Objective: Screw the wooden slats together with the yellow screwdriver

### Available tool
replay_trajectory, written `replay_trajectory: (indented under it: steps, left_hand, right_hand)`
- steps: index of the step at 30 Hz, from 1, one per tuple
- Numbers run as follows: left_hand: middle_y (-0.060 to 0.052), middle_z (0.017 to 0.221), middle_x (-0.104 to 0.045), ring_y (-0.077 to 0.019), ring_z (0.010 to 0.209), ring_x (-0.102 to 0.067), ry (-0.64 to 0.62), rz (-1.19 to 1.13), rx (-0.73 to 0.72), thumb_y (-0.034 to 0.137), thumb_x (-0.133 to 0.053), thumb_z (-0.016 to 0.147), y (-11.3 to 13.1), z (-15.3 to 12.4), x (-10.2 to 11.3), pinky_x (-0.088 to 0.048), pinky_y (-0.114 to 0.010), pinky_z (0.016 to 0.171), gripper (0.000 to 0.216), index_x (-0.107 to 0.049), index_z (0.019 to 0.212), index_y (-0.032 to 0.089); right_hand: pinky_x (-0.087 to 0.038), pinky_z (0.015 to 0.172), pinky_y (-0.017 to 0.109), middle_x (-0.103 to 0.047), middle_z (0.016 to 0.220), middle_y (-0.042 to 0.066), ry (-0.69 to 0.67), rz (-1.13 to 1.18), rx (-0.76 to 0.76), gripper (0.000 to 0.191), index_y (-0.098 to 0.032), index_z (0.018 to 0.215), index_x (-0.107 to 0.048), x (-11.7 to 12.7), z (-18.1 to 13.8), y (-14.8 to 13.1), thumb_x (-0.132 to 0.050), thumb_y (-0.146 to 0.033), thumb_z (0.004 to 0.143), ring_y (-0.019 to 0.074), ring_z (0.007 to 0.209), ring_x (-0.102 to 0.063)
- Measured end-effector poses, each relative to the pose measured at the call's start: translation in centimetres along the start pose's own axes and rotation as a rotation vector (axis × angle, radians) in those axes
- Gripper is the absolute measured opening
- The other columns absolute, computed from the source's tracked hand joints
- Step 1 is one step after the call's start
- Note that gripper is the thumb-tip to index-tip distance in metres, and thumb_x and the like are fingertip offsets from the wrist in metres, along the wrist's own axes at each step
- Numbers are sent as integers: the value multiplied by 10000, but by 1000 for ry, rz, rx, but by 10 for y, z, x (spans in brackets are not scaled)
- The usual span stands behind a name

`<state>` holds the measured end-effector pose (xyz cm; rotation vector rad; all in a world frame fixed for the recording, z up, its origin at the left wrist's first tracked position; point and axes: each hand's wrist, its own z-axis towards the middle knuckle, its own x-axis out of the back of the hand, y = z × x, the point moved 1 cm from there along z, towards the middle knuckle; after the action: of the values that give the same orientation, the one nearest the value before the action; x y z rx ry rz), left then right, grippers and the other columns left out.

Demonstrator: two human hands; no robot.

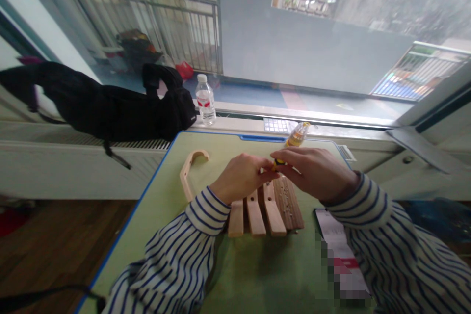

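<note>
- Over the middle of the green table (257, 274), I see both hands brought together, fingertips meeting just above a row of wooden pieces.
- My right hand (312, 171) is clamped on an amber tool (296, 136). The thumb and fingers close round its yellow-and-black near end, and its see-through body sticks out beyond the knuckles, tilted up and away toward the window sill (331, 130).
- My left hand (241, 176) is curled closed, its fingertips pressed against the tool's near end and touching the right hand's fingers. I cannot tell whether it pinches the tool itself or some small part there, as that spot is hidden by the fingers.
- I cannot tell what kind of tool it is from this view.
- Under the hands lie 4 wooden slats (274, 213) side by side on the table. Their near ends point toward me and their far ends are covered by the hands. 2 of them show a small hole, and the rightmost one is darker and speckled.
- Left of the slats, apart from them, a curved wooden piece (188, 174) lies flat, its hooked end toward the window.
- Beside my right sleeve, a phone (331, 230) rests on the table, its screen blurred out.
- On the sill stand a water bottle (205, 99) and, left of it, a black bag (110, 108) lying stretched out.
- Both sleeves are white with dark blue stripes.
</note>
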<state>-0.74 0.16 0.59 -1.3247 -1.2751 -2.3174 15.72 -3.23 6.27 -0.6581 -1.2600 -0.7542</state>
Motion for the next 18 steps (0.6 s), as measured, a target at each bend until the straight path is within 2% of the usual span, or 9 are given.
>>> replay_trajectory:
  steps: [10,18]
  left_hand:
    - [-27,720,-643,-116,636,-552,-34,-2,-17,460,-428,842,3,0,1,-352,-205,558,359,-655,857,182]
    - [-17,715,-631,-102,608,-527,-51,-5,-32,362,-439,856,5,1,3,-333,-198,541,281,-652,885,182]
  right_hand:
    - [-377,577,257,-648,905,33,26,-1,-51,272,-201,1008,-564,-2,0,0,-395,-356,861,144,702,-593]
    - [-339,556,252,-625,867,36,39,3,-66,321,-191,991,-562,-3,-1,1,-357,-408,871,128,667,-560]
